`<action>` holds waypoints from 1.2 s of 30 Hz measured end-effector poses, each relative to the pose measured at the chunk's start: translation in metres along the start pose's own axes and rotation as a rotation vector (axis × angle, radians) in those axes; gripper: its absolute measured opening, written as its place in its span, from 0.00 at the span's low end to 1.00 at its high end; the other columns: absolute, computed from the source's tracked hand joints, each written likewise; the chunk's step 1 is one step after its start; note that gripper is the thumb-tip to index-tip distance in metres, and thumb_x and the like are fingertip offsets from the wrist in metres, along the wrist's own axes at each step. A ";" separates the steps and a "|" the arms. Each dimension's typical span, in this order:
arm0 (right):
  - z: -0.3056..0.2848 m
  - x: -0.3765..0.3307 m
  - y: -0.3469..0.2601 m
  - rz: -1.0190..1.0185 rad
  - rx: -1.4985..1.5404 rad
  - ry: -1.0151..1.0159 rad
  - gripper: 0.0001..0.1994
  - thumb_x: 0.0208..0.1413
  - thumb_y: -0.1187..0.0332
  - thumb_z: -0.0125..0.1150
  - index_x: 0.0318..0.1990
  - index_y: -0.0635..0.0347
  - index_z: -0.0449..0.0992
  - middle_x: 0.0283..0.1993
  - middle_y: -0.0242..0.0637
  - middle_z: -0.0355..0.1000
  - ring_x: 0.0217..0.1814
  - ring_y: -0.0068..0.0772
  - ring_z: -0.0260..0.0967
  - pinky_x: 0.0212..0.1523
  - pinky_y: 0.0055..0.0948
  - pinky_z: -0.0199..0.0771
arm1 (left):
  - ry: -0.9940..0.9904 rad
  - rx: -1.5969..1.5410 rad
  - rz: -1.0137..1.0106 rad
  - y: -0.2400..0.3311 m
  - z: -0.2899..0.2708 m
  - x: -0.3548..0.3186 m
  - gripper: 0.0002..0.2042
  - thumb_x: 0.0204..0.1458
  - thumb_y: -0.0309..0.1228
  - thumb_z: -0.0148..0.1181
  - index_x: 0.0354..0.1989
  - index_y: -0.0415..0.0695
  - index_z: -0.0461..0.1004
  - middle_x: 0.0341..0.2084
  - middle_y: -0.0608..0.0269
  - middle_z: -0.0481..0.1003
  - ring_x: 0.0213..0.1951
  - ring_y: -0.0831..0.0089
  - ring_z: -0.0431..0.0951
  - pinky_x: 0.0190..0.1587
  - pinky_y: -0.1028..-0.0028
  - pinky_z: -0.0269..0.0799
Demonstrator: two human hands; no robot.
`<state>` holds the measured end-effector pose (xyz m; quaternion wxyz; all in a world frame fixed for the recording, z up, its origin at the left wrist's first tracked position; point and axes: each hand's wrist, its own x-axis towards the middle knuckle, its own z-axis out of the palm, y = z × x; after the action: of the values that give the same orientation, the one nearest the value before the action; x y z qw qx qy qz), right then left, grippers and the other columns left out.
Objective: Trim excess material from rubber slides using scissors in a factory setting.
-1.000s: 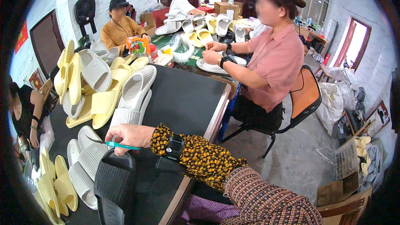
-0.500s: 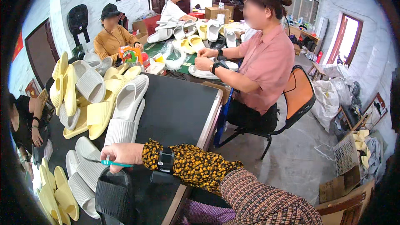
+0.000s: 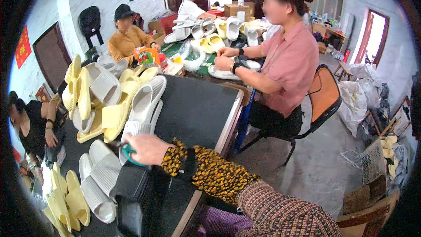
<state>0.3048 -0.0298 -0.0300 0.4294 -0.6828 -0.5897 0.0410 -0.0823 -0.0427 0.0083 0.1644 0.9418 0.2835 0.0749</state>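
Observation:
My right hand (image 3: 147, 149), at the end of a floral sleeve, is closed around scissors with teal handles (image 3: 128, 152). Their dark blades point left, over the slippers. Just below the hand is a black slide slipper (image 3: 131, 186), blurred at its lower part. Grey ribbed slippers (image 3: 105, 173) lie to the left of it. Another grey pair (image 3: 147, 101) leans up just beyond my hand. Nothing of my left hand shows.
Yellow slippers (image 3: 114, 118) are heaped on the black tabletop (image 3: 188, 109), with more yellow ones (image 3: 78, 199) lower left. A co-worker in pink (image 3: 289, 66) sits on an orange chair (image 3: 325, 94) at a green table of slippers. Other people work at left and behind. White sacks (image 3: 352, 105) stand right.
My right hand has turned, so the scissors' handles now tilt and the blades show beside the fingers. The black slipper has shifted and blurred. The whole view has swung a little left.

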 end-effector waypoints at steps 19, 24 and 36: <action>-0.121 -0.052 0.049 -0.046 0.527 0.907 0.22 0.52 0.81 0.60 0.54 0.64 0.61 0.33 0.35 0.71 0.31 0.19 0.70 0.30 0.19 0.71 | -0.135 0.120 0.140 0.069 0.031 0.128 0.52 0.32 0.51 0.73 0.65 0.38 0.53 0.55 0.35 0.58 0.53 0.39 0.63 0.57 0.54 0.61; -0.117 -0.069 0.049 0.052 0.369 0.734 0.21 0.52 0.80 0.61 0.53 0.64 0.63 0.32 0.32 0.71 0.31 0.18 0.70 0.31 0.18 0.70 | -0.076 0.160 0.202 0.092 0.039 0.148 0.51 0.34 0.47 0.73 0.65 0.37 0.51 0.55 0.35 0.60 0.54 0.41 0.64 0.57 0.56 0.61; -0.132 -0.061 0.093 0.076 -0.309 0.798 0.17 0.48 0.69 0.61 0.46 0.61 0.66 0.36 0.49 0.72 0.37 0.53 0.71 0.38 0.46 0.71 | -0.027 0.140 0.238 0.113 0.067 0.185 0.51 0.34 0.48 0.72 0.66 0.40 0.51 0.55 0.31 0.59 0.52 0.39 0.64 0.56 0.53 0.59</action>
<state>0.4326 -0.1461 -0.0333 0.5146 -0.7227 -0.3512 -0.2992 0.1440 -0.0462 -0.0062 0.0919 0.9788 0.1723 0.0614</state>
